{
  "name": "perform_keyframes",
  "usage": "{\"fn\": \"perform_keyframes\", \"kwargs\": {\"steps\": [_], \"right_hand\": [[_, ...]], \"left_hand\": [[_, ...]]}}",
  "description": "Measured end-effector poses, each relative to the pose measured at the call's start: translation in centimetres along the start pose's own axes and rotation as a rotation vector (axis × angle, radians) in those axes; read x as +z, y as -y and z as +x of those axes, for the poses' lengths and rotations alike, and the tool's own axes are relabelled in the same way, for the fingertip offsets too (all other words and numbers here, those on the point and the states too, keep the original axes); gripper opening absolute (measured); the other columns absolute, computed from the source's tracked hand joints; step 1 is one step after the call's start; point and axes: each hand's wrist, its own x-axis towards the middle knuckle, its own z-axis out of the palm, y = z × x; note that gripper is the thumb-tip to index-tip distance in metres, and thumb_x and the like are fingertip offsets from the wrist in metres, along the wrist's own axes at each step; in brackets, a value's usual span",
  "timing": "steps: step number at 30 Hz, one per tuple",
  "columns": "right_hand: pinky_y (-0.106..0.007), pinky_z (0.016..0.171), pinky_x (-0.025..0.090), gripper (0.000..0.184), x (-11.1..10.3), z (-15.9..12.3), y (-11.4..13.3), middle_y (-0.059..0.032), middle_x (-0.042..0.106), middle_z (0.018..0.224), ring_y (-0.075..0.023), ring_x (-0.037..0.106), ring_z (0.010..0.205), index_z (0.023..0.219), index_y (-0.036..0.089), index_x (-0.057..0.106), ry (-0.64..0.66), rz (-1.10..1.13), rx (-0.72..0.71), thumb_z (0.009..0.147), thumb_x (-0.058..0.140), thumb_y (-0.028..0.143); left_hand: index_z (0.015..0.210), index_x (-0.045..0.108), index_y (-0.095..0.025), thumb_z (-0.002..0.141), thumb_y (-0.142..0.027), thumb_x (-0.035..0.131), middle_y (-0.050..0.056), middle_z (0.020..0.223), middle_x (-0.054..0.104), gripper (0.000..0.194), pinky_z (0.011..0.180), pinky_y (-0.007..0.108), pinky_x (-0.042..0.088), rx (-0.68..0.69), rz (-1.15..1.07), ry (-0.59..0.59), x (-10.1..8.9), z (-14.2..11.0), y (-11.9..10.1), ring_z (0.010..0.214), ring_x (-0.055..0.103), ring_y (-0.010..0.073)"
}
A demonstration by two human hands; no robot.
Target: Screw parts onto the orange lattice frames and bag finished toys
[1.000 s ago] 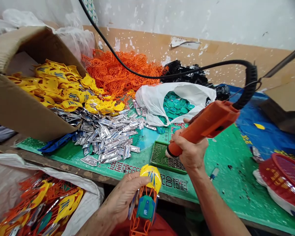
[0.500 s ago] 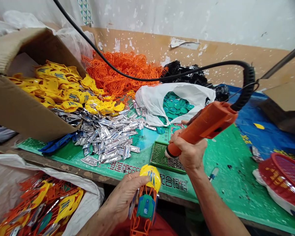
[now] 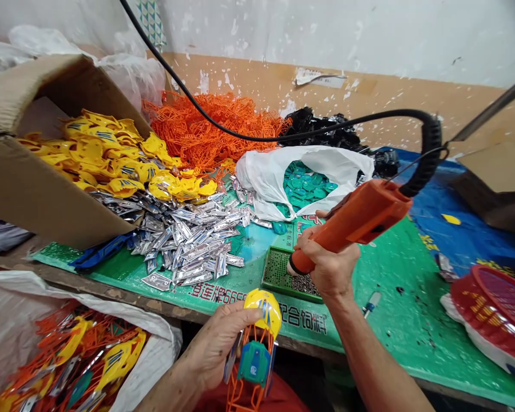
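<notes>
- Head view: flaking white-and-tan wall (image 3: pixel 326 40) across the top; green printed sheet (image 3: pixel 390 269) below.
- Assembly (image 3: pixel 254 360), bottom centre; left hand (image 3: pixel 214 343) clamped on its side. Probably light, stiff; thin orange bars (image 3: pixel 239 395) might crack, glossy yellow nose (image 3: pixel 271 312) may slip. Best held by both flanks.
- Right hand (image 3: pixel 332 266), well apart, wrapped round driver (image 3: pixel 354 223): likely weightier. Tip at tray (image 3: pixel 292 294), contact unclear.
- Lettering (image 3: pixel 302 320), lower centre: 配合饲料. Line to its left partly hidden. Driver brand: none readable.

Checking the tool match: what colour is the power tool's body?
Orange, on the power tool in the right hand; the head view shows it best.
</notes>
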Motion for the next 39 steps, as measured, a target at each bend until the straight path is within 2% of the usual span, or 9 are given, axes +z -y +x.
{"fn": "perform_keyframes", "kwargs": {"steps": [6,11,17,19,23,29,35,39], "right_hand": [[-0.031,0.053,0.047,0.052,0.0,-0.1,0.0,0.0057,0.060,0.061,-0.0129,0.055,0.051,0.106,0.018,0.060,0.028,0.003,-0.003,0.056,0.072,0.018],[-0.031,0.054,0.047,0.057,0.1,0.1,0.2,0.0057,0.060,0.063,-0.0124,0.055,0.052,0.110,0.017,0.058,-0.001,0.016,0.000,0.055,0.073,0.017],[-0.033,0.057,0.048,0.043,-0.2,0.7,1.1,0.0049,0.060,0.063,-0.0132,0.055,0.051,0.097,0.017,0.060,-0.012,0.051,-0.028,0.056,0.073,0.015],[-0.034,0.057,0.048,0.043,-0.2,0.7,1.8,0.0050,0.060,0.063,-0.0136,0.055,0.052,0.097,0.017,0.060,-0.012,0.067,-0.024,0.056,0.074,0.014],[-0.032,0.054,0.047,0.048,-0.2,0.0,3.7,0.0055,0.059,0.061,-0.0140,0.055,0.051,0.105,0.020,0.059,0.060,0.174,0.002,0.060,0.072,0.014],[-0.034,0.060,0.050,0.041,0.0,-2.5,6.0,0.0046,0.058,0.065,-0.0139,0.056,0.058,0.102,0.027,0.061,0.220,0.302,0.021,0.065,0.064,0.009],[-0.032,0.061,0.051,0.051,0.6,-3.9,6.2,0.0040,0.057,0.069,-0.0134,0.055,0.061,0.113,0.030,0.058,0.276,0.300,0.023,0.067,0.065,0.009],[-0.032,0.060,0.051,0.055,0.7,-4.2,5.7,0.0046,0.057,0.068,-0.0138,0.055,0.062,0.119,0.031,0.055,0.283,0.266,0.018,0.068,0.067,0.013]], "left_hand": [[0.074,0.073,-0.007,0.061,-0.025,0.080,0.008,0.064,0.071,0.023,0.046,0.018,0.045,0.000,-0.012,0.000,0.1,0.2,0.0,0.049,0.060,0.0105],[0.076,0.072,-0.007,0.064,-0.025,0.078,0.007,0.063,0.070,0.023,0.047,0.019,0.046,0.008,0.007,-0.039,-0.1,0.2,0.2,0.049,0.060,0.0108],[0.079,0.072,-0.007,0.063,-0.026,0.079,0.006,0.064,0.070,0.025,0.048,0.019,0.046,0.024,-0.009,-0.039,-0.1,0.2,0.4,0.050,0.059,0.0105],[0.076,0.072,-0.008,0.064,-0.026,0.078,0.006,0.064,0.069,0.023,0.048,0.019,0.046,0.022,-0.024,-0.043,0.0,0.2,0.4,0.050,0.060,0.0104],[0.073,0.071,-0.008,0.066,-0.023,0.076,0.005,0.060,0.068,0.017,0.046,0.019,0.046,0.020,-0.045,-0.035,0.2,0.0,0.3,0.047,0.058,0.0098],[0.077,0.071,-0.007,0.068,-0.020,0.073,0.005,0.061,0.068,0.016,0.048,0.021,0.047,0.014,-0.074,-0.050,0.2,0.3,0.5,0.049,0.059,0.0118],[0.090,0.070,-0.006,0.070,-0.020,0.071,0.009,0.076,0.072,0.024,0.058,0.026,0.051,0.069,-0.112,0.012,-0.1,0.6,1.1,0.060,0.064,0.0151],[0.085,0.069,-0.007,0.067,-0.017,0.072,0.007,0.071,0.071,0.021,0.056,0.024,0.050,0.094,-0.145,0.009,0.1,0.4,1.1,0.057,0.062,0.0138]]}}
